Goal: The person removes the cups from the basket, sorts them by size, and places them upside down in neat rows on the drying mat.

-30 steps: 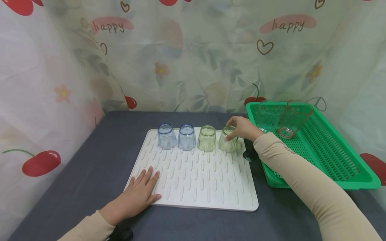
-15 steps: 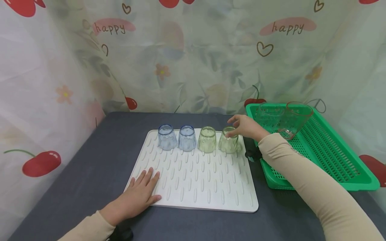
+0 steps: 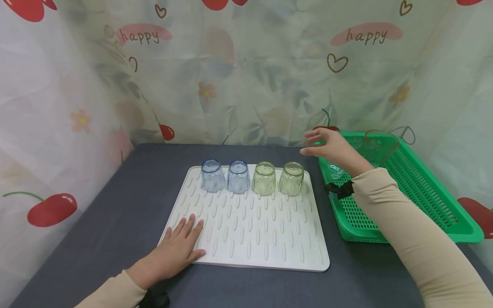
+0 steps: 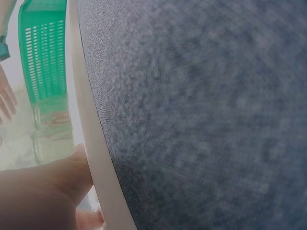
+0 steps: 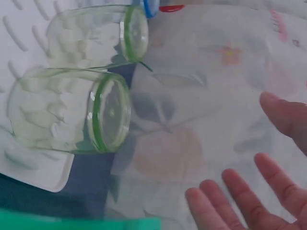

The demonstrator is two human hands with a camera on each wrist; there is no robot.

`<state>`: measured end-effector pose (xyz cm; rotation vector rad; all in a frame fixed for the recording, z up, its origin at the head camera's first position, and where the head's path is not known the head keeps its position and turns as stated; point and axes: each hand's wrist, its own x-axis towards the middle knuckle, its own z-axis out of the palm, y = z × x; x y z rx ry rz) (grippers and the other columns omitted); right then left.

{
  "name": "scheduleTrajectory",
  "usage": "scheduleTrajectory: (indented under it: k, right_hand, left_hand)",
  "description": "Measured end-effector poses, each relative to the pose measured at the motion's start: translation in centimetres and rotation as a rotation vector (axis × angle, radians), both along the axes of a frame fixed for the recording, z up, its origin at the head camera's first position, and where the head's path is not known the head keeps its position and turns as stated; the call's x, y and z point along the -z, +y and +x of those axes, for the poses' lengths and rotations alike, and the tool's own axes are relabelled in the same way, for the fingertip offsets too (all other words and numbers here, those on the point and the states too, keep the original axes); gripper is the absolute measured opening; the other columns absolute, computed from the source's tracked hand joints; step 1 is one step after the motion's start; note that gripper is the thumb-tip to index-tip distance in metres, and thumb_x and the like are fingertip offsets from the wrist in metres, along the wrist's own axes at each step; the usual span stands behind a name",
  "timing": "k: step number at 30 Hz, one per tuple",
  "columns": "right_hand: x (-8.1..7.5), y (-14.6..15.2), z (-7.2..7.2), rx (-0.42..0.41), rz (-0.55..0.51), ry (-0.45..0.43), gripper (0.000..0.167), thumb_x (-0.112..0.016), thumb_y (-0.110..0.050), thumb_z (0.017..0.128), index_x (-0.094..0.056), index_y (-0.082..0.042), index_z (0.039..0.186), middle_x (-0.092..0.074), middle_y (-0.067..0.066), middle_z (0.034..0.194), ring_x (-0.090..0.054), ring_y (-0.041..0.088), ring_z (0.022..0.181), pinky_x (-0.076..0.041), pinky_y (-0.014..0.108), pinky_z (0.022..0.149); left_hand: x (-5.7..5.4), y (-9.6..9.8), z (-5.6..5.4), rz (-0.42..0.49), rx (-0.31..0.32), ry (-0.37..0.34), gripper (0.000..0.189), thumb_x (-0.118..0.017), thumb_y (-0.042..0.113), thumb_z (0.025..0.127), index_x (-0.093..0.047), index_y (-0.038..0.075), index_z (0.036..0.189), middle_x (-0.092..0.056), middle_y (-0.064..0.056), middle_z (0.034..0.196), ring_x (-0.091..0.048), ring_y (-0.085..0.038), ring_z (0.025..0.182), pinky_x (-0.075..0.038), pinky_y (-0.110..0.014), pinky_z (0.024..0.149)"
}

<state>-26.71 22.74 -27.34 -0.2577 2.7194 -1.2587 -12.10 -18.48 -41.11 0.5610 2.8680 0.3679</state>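
On the white ridged mat (image 3: 262,231) several glasses stand upside down in a row along its far edge: a left blue glass (image 3: 213,176), another blue glass (image 3: 239,177), a green glass (image 3: 264,179) and a rightmost green glass (image 3: 291,179). My left hand (image 3: 173,252) rests flat on the mat's near left corner, fingers spread. Up and to the right of the rightmost glass, my right hand (image 3: 335,149) hangs in the air over the basket's near left rim, holding nothing. In the right wrist view the fingers (image 5: 240,201) are apart from the green glasses.
A green basket (image 3: 427,192) stands right of the mat. Inside it a pink-rimmed clear glass (image 3: 381,147) leans at the back, and a clear glass (image 3: 337,171) is mostly hidden behind my right hand. A patterned curtain (image 3: 246,85) closes off the table's back.
My right hand has let go of the rightmost green glass and moved up and right toward the basket. The glass stays upside down on the mat. My left hand has not moved.
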Motion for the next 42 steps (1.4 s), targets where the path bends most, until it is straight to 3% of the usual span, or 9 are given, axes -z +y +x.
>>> scheduleTrajectory:
  k: [7,14,18,25,31,42]
  right_hand:
    - [-0.9,2.4,1.4,0.057,-0.168,0.153,0.067,-0.069,-0.043,0.088,-0.041,-0.018,0.143,-0.046,0.009,0.142,-0.047,0.028,0.132,-0.041,0.049,0.103]
    - [-0.5,4.1,1.9,0.143,-0.217,0.331,0.061,-0.067,-0.034,0.091,-0.040,-0.025,0.145,-0.045,0.007,0.146,-0.045,0.024,0.134,-0.044,0.037,0.102]
    - [0.2,4.8,1.7,0.156,-0.236,0.378,0.060,-0.067,-0.029,0.091,-0.041,-0.024,0.146,-0.044,0.006,0.148,-0.042,0.023,0.136,-0.042,0.032,0.106]
    - [1.4,6.0,1.3,0.192,-0.215,0.371,0.066,-0.068,-0.032,0.090,-0.037,-0.021,0.148,-0.038,0.007,0.152,-0.035,0.026,0.141,-0.032,0.046,0.113]
    - [2.3,7.1,0.8,0.215,-0.186,0.321,0.071,-0.066,-0.039,0.091,-0.033,-0.020,0.150,-0.030,0.010,0.157,-0.027,0.029,0.145,-0.022,0.048,0.117]
    - [3.0,8.1,0.4,0.247,-0.122,0.229,0.082,-0.066,-0.048,0.088,-0.027,-0.018,0.153,-0.021,0.013,0.160,-0.015,0.034,0.148,-0.023,0.059,0.113]
  left_hand:
    - [0.0,0.0,0.1,0.000,-0.001,0.005,0.073,-0.057,0.041,0.095,-0.031,0.001,0.150,-0.020,-0.028,0.156,-0.016,-0.050,0.144,-0.016,-0.074,0.105]
    - [-0.1,0.0,0.1,-0.001,0.004,0.010,0.072,-0.057,0.041,0.095,-0.032,0.001,0.149,-0.021,-0.028,0.156,-0.017,-0.050,0.143,-0.016,-0.074,0.105]
    - [-0.2,0.1,0.1,-0.004,0.000,0.002,0.073,-0.057,0.042,0.095,-0.032,0.001,0.150,-0.020,-0.028,0.156,-0.016,-0.049,0.144,-0.016,-0.074,0.105]
    - [-0.2,0.1,0.1,-0.012,-0.003,0.002,0.074,-0.057,0.043,0.094,-0.032,0.001,0.149,-0.021,-0.027,0.156,-0.017,-0.049,0.144,-0.017,-0.074,0.104]
    - [-0.1,0.1,0.1,-0.015,-0.001,-0.001,0.074,-0.057,0.043,0.094,-0.032,0.002,0.150,-0.021,-0.027,0.157,-0.017,-0.049,0.144,-0.017,-0.074,0.104]
    - [0.0,0.0,0.0,-0.019,0.000,-0.001,0.074,-0.057,0.043,0.094,-0.032,0.002,0.150,-0.021,-0.026,0.157,-0.017,-0.048,0.144,-0.017,-0.074,0.104]
